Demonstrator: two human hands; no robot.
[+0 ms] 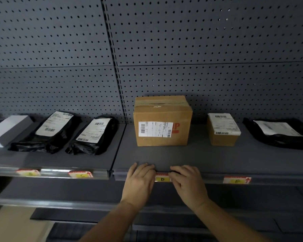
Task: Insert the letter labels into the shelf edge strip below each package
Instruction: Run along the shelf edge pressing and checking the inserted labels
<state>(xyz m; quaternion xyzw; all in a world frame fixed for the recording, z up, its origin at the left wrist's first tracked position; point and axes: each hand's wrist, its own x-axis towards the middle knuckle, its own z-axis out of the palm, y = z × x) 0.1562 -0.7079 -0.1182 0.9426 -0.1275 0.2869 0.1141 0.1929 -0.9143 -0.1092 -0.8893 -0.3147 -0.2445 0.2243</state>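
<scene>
The D label (162, 179), yellow with a red and white top, sits in the shelf edge strip (208, 177) right below the big cardboard box (162, 122). My left hand (139, 182) presses on the label's left end and my right hand (188, 183) on its right end, fingers curled over the shelf's front edge. Three other labels sit in the strip: E (236, 180) below the small cardboard box (222, 130), C (80, 174) below a black mailer bag (93, 135), and one (28, 172) below another black bag (45, 133), its letter unreadable.
A white box (7, 130) lies at the far left of the shelf and a flat black bag (280, 133) at the far right. Grey pegboard (164, 49) backs the shelf. A lower shelf (59, 203) juts out beneath my forearms.
</scene>
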